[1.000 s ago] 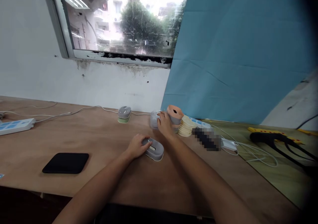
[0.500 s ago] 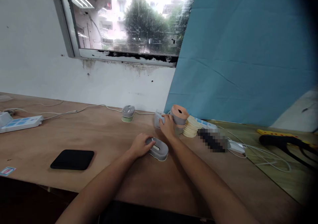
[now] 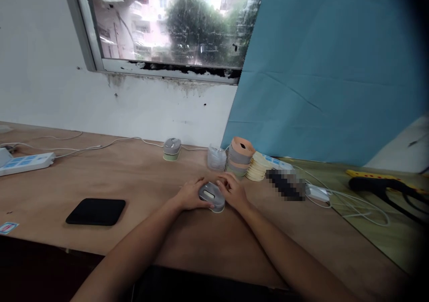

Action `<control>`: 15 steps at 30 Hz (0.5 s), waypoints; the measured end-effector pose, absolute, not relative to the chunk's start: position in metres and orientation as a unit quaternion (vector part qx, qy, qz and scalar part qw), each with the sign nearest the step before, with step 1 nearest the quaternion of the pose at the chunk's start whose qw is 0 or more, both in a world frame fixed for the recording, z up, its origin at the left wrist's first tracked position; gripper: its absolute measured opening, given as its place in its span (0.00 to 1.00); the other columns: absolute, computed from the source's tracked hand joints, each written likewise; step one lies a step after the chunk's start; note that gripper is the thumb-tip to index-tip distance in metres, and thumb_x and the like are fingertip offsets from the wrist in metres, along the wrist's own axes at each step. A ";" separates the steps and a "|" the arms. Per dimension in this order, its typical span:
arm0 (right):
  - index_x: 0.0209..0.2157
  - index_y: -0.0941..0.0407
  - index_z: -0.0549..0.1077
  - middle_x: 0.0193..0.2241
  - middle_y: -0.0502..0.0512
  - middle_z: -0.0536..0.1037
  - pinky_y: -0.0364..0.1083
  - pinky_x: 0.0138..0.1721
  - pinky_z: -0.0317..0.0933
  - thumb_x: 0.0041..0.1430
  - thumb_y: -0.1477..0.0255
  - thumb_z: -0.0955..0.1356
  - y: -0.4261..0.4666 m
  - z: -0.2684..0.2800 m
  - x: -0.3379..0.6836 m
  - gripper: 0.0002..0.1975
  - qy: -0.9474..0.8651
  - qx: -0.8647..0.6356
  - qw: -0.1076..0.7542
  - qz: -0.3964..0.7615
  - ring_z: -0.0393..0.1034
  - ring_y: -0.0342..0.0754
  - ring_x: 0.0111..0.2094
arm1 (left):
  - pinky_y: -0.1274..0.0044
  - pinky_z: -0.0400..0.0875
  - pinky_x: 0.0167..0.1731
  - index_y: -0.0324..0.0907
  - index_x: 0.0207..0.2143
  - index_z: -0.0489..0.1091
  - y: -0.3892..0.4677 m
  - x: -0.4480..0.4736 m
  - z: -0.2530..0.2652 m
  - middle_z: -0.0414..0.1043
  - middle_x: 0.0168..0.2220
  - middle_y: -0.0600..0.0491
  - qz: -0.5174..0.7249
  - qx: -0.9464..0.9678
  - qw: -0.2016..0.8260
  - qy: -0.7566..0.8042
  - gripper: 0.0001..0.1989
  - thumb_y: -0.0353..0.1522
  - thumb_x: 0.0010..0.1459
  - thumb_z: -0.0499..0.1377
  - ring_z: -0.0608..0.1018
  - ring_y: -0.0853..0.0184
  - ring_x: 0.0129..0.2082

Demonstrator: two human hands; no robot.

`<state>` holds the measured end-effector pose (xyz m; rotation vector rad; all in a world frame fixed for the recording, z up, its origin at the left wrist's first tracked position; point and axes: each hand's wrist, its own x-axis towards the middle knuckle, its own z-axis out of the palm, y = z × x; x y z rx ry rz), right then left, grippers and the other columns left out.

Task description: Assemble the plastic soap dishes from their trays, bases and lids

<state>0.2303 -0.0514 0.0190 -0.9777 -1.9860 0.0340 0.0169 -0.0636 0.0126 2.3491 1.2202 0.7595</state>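
Observation:
A grey oval case [image 3: 219,200] with a long pale slot in its top lies on the table in front of me. Its top now looks glossy, as if a clear plastic cover [image 3: 214,189] sits over it. My left hand [image 3: 191,195] grips the case's left side, thumb at the near edge and fingers at the far edge. My right hand [image 3: 234,191] has bent fingers closed at the upper right rim of the cover. Behind the hands stands a stack of clear plastic covers [image 3: 216,158], beside a stack of orange and grey oval parts [image 3: 240,155].
Cream oval pieces [image 3: 256,170] are stacked at the right, near a power strip [image 3: 279,162] and white cables [image 3: 355,206]. A grey-and-green oval case [image 3: 172,149] stands near the wall. A black flat device [image 3: 96,211] and another power strip [image 3: 28,163] lie left.
My right hand has come back from the clear plastic stack to the grey oval case. The case's top has turned glossy. My left hand has stayed at the case, its fingers spread further round it.

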 end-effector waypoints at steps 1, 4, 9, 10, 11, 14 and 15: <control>0.44 0.55 0.71 0.40 0.58 0.73 0.49 0.43 0.65 0.60 0.66 0.64 -0.057 0.019 0.232 0.12 -0.811 -0.393 0.432 0.029 0.69 0.50 0.40 | 0.60 0.56 0.57 0.42 0.60 0.59 -0.063 0.016 0.012 0.56 0.62 0.39 0.267 0.839 0.196 0.432 0.50 0.56 0.38 0.64 0.62 0.47 0.60; 0.51 0.54 0.69 0.49 0.60 0.70 0.55 0.52 0.60 0.53 0.59 0.69 -0.070 0.017 0.236 0.25 -0.850 -0.381 0.357 0.068 0.65 0.55 0.50 | 0.60 0.57 0.56 0.43 0.61 0.58 -0.058 0.012 0.009 0.57 0.61 0.40 0.274 0.841 0.199 0.422 0.51 0.55 0.37 0.65 0.63 0.47 0.59; 0.57 0.53 0.65 0.59 0.63 0.61 0.58 0.57 0.55 0.42 0.53 0.74 -0.068 0.007 0.241 0.41 -0.859 -0.397 0.279 0.165 0.58 0.60 0.58 | 0.59 0.55 0.57 0.43 0.61 0.57 -0.050 -0.001 0.005 0.57 0.61 0.40 0.271 0.838 0.213 0.422 0.53 0.49 0.33 0.70 0.63 0.46 0.58; 0.56 0.53 0.66 0.58 0.62 0.62 0.58 0.57 0.55 0.42 0.53 0.74 -0.065 0.006 0.242 0.40 -0.850 -0.401 0.286 0.188 0.59 0.60 0.58 | 0.59 0.55 0.57 0.43 0.61 0.57 -0.049 -0.003 0.005 0.59 0.60 0.40 0.283 0.830 0.226 0.425 0.52 0.49 0.33 0.70 0.63 0.46 0.58; 0.55 0.53 0.67 0.58 0.62 0.63 0.58 0.57 0.55 0.43 0.54 0.74 -0.062 0.005 0.242 0.38 -0.837 -0.405 0.301 0.210 0.59 0.59 0.58 | 0.58 0.55 0.57 0.43 0.61 0.57 -0.049 -0.004 0.005 0.60 0.59 0.40 0.303 0.815 0.246 0.429 0.52 0.48 0.33 0.70 0.63 0.46 0.58; 0.48 0.54 0.74 0.56 0.61 0.67 0.58 0.57 0.55 0.49 0.54 0.71 -0.057 0.005 0.237 0.27 -0.768 -0.426 0.386 0.282 0.61 0.58 0.57 | 0.59 0.55 0.58 0.41 0.64 0.49 -0.049 0.001 0.005 0.58 0.60 0.39 0.418 0.715 0.343 0.442 0.55 0.46 0.38 0.70 0.62 0.48 0.59; 0.46 0.55 0.75 0.54 0.62 0.69 0.57 0.56 0.56 0.51 0.53 0.69 -0.056 0.005 0.234 0.25 -0.733 -0.435 0.420 0.311 0.63 0.58 0.55 | 0.59 0.55 0.58 0.41 0.65 0.44 -0.049 0.006 0.005 0.57 0.60 0.38 0.465 0.666 0.383 0.439 0.55 0.45 0.40 0.69 0.62 0.49 0.60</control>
